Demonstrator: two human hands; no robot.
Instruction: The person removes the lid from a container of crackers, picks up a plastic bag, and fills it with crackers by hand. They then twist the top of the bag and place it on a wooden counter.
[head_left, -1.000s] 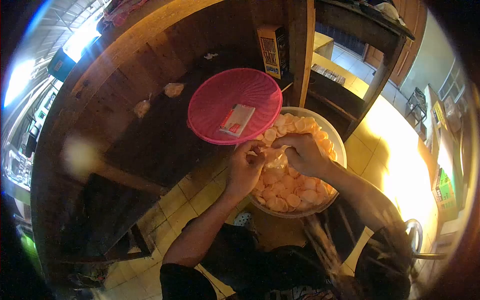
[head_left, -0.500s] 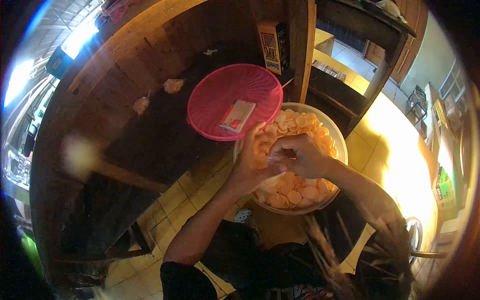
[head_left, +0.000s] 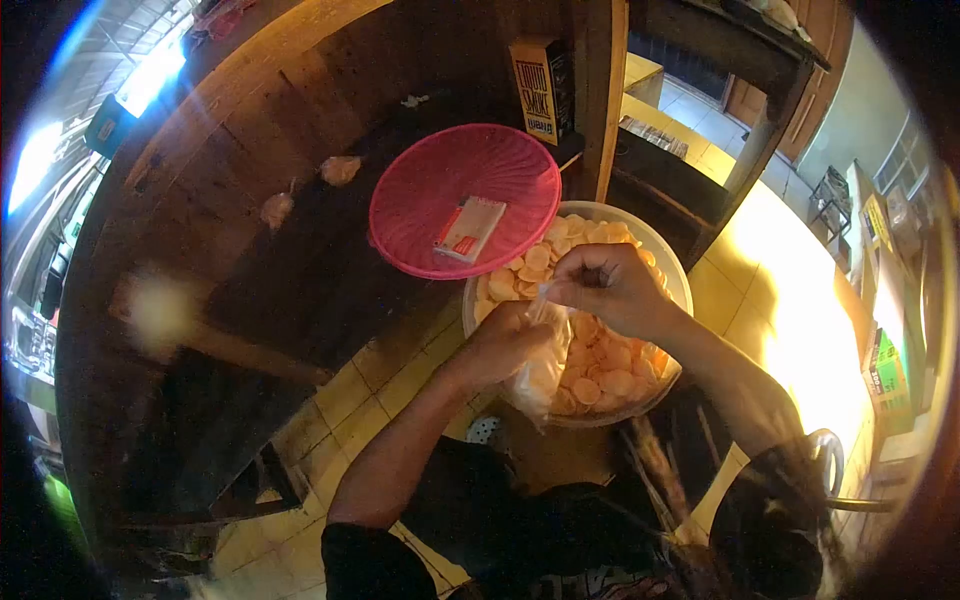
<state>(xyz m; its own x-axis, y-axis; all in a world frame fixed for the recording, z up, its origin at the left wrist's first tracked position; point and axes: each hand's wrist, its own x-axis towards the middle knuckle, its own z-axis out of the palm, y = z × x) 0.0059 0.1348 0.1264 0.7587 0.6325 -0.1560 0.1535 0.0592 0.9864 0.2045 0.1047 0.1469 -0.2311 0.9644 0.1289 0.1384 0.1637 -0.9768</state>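
A clear plastic bag (head_left: 540, 365) filled with orange crackers hangs over a large white bowl (head_left: 676, 282) of the same round crackers (head_left: 600, 370). My left hand (head_left: 505, 340) grips the bag's upper side. My right hand (head_left: 605, 285) pinches the bag's top, pulling it up above the bowl.
A pink plastic basket (head_left: 440, 185) holding a small white and red packet (head_left: 470, 228) rests on a dark wooden bench (head_left: 300, 280) beside the bowl. A yellow and black box (head_left: 540, 85) stands by a wooden post (head_left: 600, 90). Two filled small bags (head_left: 340, 170) lie on the bench.
My left hand dropped from the bowl's rim to the bag's side. My right hand lifted the bag's top, and the filled bag now hangs lower between both hands.
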